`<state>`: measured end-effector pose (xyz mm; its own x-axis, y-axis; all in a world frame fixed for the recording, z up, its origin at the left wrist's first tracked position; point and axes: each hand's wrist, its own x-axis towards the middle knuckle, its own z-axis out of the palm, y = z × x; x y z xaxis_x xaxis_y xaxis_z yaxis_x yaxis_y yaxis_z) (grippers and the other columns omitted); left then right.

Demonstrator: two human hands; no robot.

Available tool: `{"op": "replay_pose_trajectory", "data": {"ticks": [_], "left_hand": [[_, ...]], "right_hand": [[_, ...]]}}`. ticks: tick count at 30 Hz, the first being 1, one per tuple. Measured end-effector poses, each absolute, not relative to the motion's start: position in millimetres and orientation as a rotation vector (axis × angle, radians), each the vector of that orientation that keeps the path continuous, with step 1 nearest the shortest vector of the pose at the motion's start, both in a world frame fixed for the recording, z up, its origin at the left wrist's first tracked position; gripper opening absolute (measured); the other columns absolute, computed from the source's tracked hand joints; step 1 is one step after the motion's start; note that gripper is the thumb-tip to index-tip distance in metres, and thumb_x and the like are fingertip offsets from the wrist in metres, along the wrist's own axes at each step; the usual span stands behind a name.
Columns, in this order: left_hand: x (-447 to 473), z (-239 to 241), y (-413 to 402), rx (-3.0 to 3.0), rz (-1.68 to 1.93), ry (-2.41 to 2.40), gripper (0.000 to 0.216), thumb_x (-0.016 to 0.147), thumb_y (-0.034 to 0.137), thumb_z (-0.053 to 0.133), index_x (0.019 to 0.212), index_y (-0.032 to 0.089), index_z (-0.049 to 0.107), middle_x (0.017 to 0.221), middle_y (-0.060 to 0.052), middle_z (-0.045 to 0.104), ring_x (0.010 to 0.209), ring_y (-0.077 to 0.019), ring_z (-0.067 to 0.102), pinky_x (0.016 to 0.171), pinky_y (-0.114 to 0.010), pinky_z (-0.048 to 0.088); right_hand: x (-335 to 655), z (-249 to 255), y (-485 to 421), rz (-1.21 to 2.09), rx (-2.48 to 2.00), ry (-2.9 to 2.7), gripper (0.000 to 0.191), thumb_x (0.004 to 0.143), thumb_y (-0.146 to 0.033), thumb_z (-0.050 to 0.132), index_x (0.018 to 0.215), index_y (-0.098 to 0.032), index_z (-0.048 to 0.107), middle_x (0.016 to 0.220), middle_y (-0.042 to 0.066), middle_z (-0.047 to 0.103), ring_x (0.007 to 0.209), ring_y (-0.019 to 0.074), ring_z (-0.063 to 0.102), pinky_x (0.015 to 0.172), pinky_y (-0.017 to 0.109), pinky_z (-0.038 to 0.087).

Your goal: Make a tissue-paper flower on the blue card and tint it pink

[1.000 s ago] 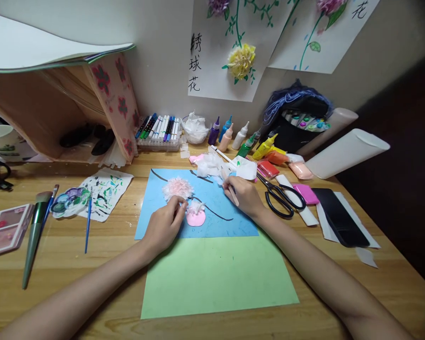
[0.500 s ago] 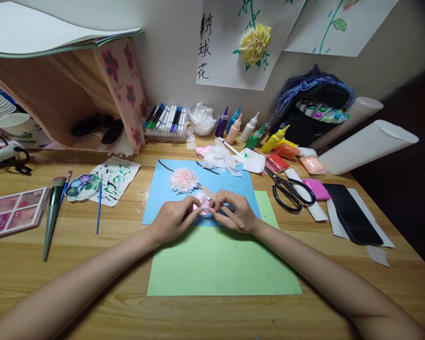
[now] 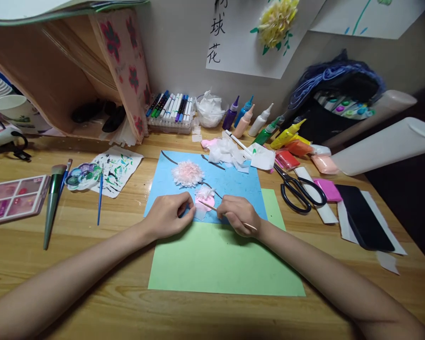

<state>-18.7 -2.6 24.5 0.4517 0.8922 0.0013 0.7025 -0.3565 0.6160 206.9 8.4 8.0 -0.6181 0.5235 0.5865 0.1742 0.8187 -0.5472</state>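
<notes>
On the blue paper (image 3: 239, 182), a pink clay base (image 3: 208, 203) carries some white tissue ruffles (image 3: 205, 191) on its upper part. A flat wooden craft stick (image 3: 212, 208) is pinched in my right hand (image 3: 239, 215), its tip over the pink clay. My left hand (image 3: 172, 215) is closed, thumb and forefinger together at the edge of a small white tissue paper piece (image 3: 200, 213) below the clay. Just above lies a fluffy pale pink tissue flower (image 3: 187, 174). Dark stem lines (image 3: 212, 162) run across the blue paper.
Green paper (image 3: 223, 264) lies nearest me. Black scissors (image 3: 299, 191), a phone (image 3: 366, 217) and clay packets (image 3: 286, 159) are at right. Paint bottles (image 3: 245, 120), crumpled tissue (image 3: 226, 153) and markers (image 3: 172, 111) stand behind. Brushes (image 3: 53, 208) and a palette (image 3: 83, 176) are at left.
My hands have moved apart, uncovering the pink clay on the blue paper. The craft stick has swung so its tip points left over the clay. The camera view has shifted.
</notes>
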Motion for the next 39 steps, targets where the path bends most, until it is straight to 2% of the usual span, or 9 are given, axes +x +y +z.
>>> {"op": "replay_pose_trajectory", "data": {"ticks": [6, 15, 23, 29, 35, 39], "left_hand": [[-17.0, 24.0, -2.5, 2.177, 0.449, 1.373, 0.019, 0.086, 0.033, 0.045, 0.079, 0.019, 0.055, 0.059, 0.004, 0.051, 0.052, -0.0091, 0.044, 0.054, -0.023, 0.029], [-7.3, 24.8, 4.0, 2.124, 0.405, 1.607, 0.022, 0.088, 0.038, 0.042, 0.088, 0.021, 0.056, 0.062, 0.002, 0.057, 0.057, -0.0133, 0.053, 0.054, -0.024, 0.028], [-0.6, 20.8, 7.9, 2.142, 0.403, 1.736, 0.022, 0.088, 0.037, 0.044, 0.091, 0.021, 0.058, 0.067, 0.001, 0.063, 0.061, -0.0152, 0.059, 0.054, -0.025, 0.030], [-0.1, 20.3, 7.9, 2.149, 0.423, 1.744, 0.021, 0.088, 0.036, 0.044, 0.092, 0.020, 0.058, 0.069, 0.001, 0.064, 0.060, -0.0149, 0.060, 0.054, -0.025, 0.030], [0.7, 20.0, 8.0, 2.144, 0.392, 1.768, 0.022, 0.088, 0.036, 0.044, 0.091, 0.020, 0.058, 0.068, 0.000, 0.064, 0.058, -0.0147, 0.059, 0.054, -0.024, 0.031], [1.1, 20.0, 8.1, 2.147, 0.403, 1.766, 0.021, 0.088, 0.035, 0.044, 0.090, 0.020, 0.058, 0.068, 0.000, 0.064, 0.059, -0.0153, 0.059, 0.056, -0.025, 0.032]], "right_hand": [[203.4, 10.7, 9.0, 0.411, -0.568, -2.346, 0.030, 0.096, -0.025, 0.029, 0.079, -0.019, 0.053, 0.061, 0.001, 0.053, 0.057, 0.0141, 0.045, 0.054, 0.025, 0.036], [204.0, 7.0, 7.2, 0.449, -0.666, -2.242, 0.024, 0.094, -0.017, 0.031, 0.080, -0.019, 0.051, 0.064, 0.003, 0.055, 0.059, 0.0155, 0.046, 0.057, 0.027, 0.038], [205.3, 7.0, 4.3, 0.371, -0.523, -2.206, 0.029, 0.094, -0.023, 0.027, 0.080, -0.019, 0.052, 0.061, 0.003, 0.055, 0.055, 0.0162, 0.045, 0.054, 0.029, 0.037], [198.8, 13.5, 3.9, 0.277, -0.541, -2.344, 0.030, 0.094, -0.020, 0.028, 0.077, -0.019, 0.052, 0.058, 0.002, 0.053, 0.055, 0.0157, 0.042, 0.053, 0.028, 0.035], [202.7, 12.9, 0.1, 0.246, -0.451, -2.291, 0.038, 0.096, -0.027, 0.021, 0.077, -0.020, 0.053, 0.057, 0.003, 0.053, 0.054, 0.0168, 0.042, 0.052, 0.030, 0.034], [200.4, 12.2, 0.8, 0.232, -0.505, -2.364, 0.033, 0.095, -0.024, 0.025, 0.077, -0.020, 0.052, 0.057, 0.003, 0.052, 0.053, 0.0162, 0.043, 0.052, 0.029, 0.034]]}}
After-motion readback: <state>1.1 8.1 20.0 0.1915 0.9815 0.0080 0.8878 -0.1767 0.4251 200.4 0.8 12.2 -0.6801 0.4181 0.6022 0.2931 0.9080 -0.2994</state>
